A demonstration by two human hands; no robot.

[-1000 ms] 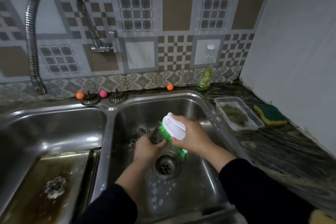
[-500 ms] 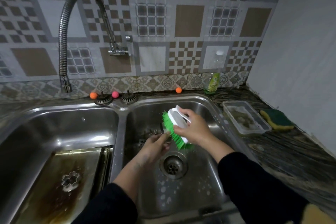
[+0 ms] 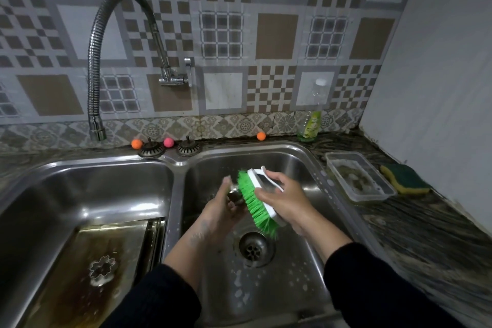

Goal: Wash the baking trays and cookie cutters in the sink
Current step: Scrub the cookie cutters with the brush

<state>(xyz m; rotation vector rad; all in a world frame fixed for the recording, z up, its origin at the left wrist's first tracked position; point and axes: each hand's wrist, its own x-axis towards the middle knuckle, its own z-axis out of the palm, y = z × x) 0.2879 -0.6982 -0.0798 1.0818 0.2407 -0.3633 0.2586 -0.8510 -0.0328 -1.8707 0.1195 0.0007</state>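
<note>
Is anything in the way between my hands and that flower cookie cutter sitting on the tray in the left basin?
Nothing blocks it. The flower cookie cutter lies uncovered on the baking tray. But the left hand holds a small metal piece and the right hand grips the brush.

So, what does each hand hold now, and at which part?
The right hand grips the scrub brush by its white back. The left hand holds a small metal piece, mostly hidden; the place of the grip cannot be told.
</note>
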